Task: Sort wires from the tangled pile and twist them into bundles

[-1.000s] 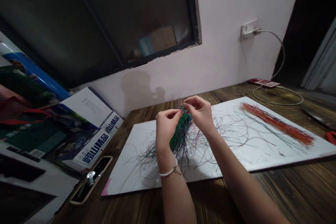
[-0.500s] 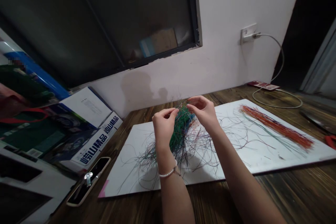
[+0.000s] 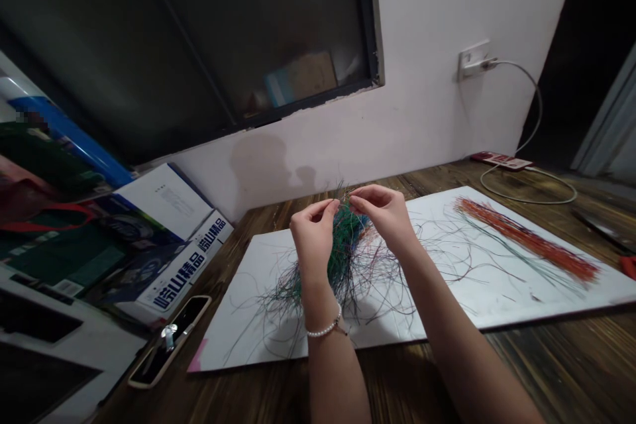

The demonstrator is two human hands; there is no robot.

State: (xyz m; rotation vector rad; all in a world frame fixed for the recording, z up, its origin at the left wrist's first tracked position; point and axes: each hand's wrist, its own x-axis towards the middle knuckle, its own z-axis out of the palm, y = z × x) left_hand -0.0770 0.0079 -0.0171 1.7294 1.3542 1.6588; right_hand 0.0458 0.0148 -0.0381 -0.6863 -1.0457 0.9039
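Thumb and forefinger pinched, my left hand (image 3: pixel 314 232) holds thin wire strands above a tangled pile of wires (image 3: pixel 340 258). My right hand (image 3: pixel 381 211) pinches strands too, its fingertips a small gap to the right of the left ones. The pile is mostly green, with blue, dark and reddish strands spreading over a white board (image 3: pixel 238 318). Part of it is hidden behind my left hand and wrist. On the board's right side lies a straight bundle of orange-red wires (image 3: pixel 531 238), with a few green strands alongside.
A phone (image 3: pixel 171 341) lies left of the board, near stacked boxes (image 3: pixel 173 265). On the right are a white cable (image 3: pixel 539 195) from the wall socket (image 3: pixel 474 61), a dark flat object (image 3: pixel 603 228) and something red (image 3: pixel 629 266) at the edge. The wall and window stand behind.
My two hands' fingertips have come slightly closer together over the pile, both still pinching strands. The left hand has shifted a little to the right. The view has moved slightly.
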